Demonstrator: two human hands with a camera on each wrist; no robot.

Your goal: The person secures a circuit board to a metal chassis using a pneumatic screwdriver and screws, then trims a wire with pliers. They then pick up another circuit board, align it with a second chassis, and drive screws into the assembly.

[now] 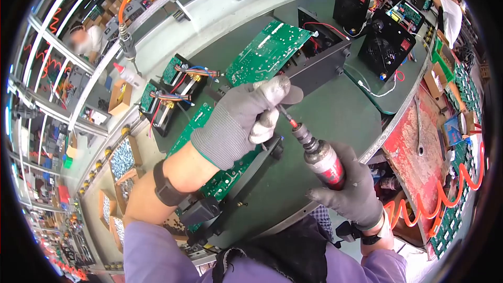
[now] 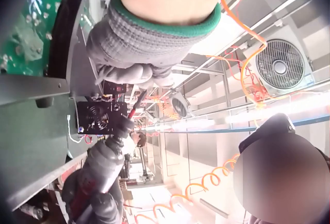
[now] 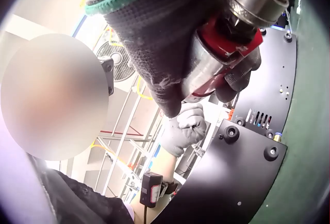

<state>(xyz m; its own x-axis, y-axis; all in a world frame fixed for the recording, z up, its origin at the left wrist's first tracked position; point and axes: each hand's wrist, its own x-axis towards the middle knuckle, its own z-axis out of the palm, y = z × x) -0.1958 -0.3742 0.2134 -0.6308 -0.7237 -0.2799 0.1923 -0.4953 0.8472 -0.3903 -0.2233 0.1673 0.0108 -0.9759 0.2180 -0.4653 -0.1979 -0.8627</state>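
Observation:
My right hand (image 1: pixel 353 188), in a grey glove, grips a red and silver power screwdriver (image 1: pixel 326 165) whose bit points up and away from me. The gloved left hand (image 1: pixel 243 112) has its fingers curled, with thumb and fingertips pinching at the tip of the screwdriver bit (image 1: pixel 285 114); any small piece there is hidden by the fingers. Below the left hand lies a black metal chassis with a green circuit board (image 1: pixel 225 181). Just beyond the hands, another green circuit board (image 1: pixel 270 47) rests tilted on a black chassis (image 1: pixel 322 65). The right wrist view shows the screwdriver (image 3: pixel 214 62) in the right palm.
Black units with fans (image 1: pixel 385 47) stand at the back right. Two small board assemblies (image 1: pixel 160 107) lie at left, near boxes of screws (image 1: pixel 123 160). Another driver (image 1: pixel 127 44) hangs from an orange hose. A coiled orange hose (image 1: pixel 437 207) and a wrench (image 1: pixel 419 131) are at right.

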